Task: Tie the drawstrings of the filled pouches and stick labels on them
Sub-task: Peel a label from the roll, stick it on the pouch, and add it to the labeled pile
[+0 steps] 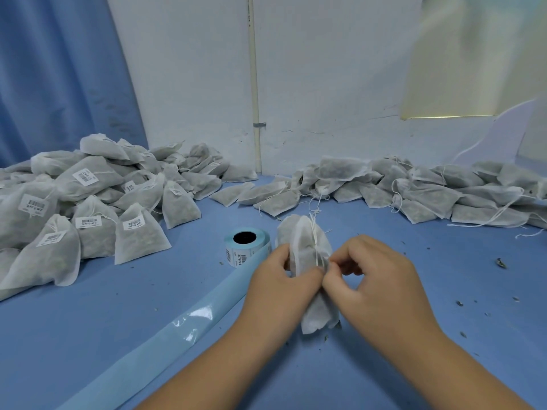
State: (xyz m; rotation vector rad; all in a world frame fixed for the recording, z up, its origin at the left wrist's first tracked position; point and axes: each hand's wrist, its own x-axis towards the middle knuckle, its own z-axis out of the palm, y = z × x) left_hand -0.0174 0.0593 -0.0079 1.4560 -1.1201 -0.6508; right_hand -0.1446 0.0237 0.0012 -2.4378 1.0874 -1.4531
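Both hands are on one pouch (307, 253) upright mid-table (384, 365). It's thin white non-woven fabric, kinda see-through, with greenish-grey filling showing inside. The left hand (281, 288) is wrapped round its side, and the right hand (376, 279) pinches the thin white drawstring (315, 244). Just beside it sits a pale blue label roll (247, 244), its glossy backing strip (177, 329) trailing off. There are labelled pouches (88, 208) heaped left and unlabelled pouches (429, 190) with loose strings right.

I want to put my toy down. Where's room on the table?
Bare blue tabletop: front left, between the heap of labelled white fabric pouches and the pale-blue paper strip, and far right, before the unlabelled heap, crumbs only. Crowded: both heaps, and the middle, where left hand and right hand grip a pouch.
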